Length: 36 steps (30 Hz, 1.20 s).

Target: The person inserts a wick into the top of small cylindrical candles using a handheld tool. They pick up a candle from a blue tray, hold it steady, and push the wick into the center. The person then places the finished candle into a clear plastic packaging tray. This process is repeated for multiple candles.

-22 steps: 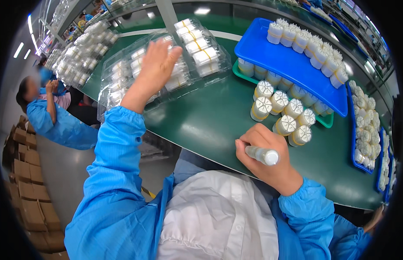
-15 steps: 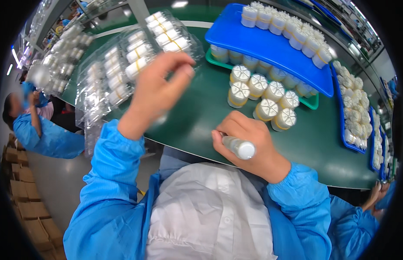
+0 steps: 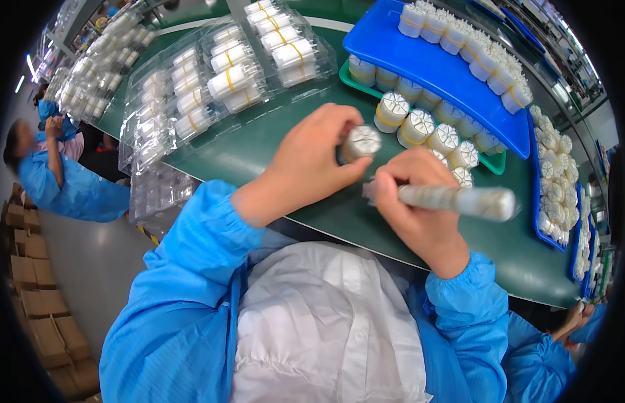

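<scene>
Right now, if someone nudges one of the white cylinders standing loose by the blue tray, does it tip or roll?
The white cylinders look squat with flat ends, so a nudge probably slides them rather than tips them. On its side, one would likely roll across the smooth green table. The left hand pinches one easily, suggesting they are light.

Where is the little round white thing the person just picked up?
In the head view, the small white cylinder is pinched in the left hand at picture centre, just left of the right hand holding a marker.

Blue tray (image 3: 438, 66), green table (image 3: 258, 148)
</scene>
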Each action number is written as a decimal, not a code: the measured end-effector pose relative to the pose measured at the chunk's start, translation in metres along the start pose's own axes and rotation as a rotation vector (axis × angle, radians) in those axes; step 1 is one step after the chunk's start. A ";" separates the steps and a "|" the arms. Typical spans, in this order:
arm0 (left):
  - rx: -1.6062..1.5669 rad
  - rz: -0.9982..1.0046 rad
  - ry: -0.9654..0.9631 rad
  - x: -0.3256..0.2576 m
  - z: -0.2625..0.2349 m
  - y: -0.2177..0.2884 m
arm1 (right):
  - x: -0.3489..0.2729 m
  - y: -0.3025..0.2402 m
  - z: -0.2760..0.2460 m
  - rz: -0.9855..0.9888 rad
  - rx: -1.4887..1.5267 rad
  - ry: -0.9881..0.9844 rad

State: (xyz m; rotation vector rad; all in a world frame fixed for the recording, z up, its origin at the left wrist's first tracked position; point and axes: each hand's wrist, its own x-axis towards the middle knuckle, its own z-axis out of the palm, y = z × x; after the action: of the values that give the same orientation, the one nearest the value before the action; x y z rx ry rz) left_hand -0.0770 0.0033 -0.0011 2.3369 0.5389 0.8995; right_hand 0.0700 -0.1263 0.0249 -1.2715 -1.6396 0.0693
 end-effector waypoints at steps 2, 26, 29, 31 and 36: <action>-0.076 -0.064 0.001 -0.020 -0.012 0.000 | 0.003 0.003 0.001 0.005 0.024 0.085; -0.337 -0.049 -0.055 -0.041 -0.004 0.004 | 0.004 0.010 0.004 0.149 0.040 0.055; -0.364 -0.048 -0.074 -0.042 -0.004 0.001 | 0.004 0.009 0.006 0.176 0.036 0.039; -0.283 0.027 -0.104 -0.041 -0.007 0.000 | 0.003 0.008 0.008 0.192 0.027 0.020; -0.196 0.063 -0.093 -0.035 -0.008 0.005 | 0.000 0.011 0.014 0.098 -0.032 0.040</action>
State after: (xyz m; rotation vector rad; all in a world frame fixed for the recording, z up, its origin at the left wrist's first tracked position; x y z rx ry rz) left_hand -0.1066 -0.0165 -0.0098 2.2146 0.3253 0.8285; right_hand 0.0680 -0.1144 0.0120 -1.3692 -1.5494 0.0782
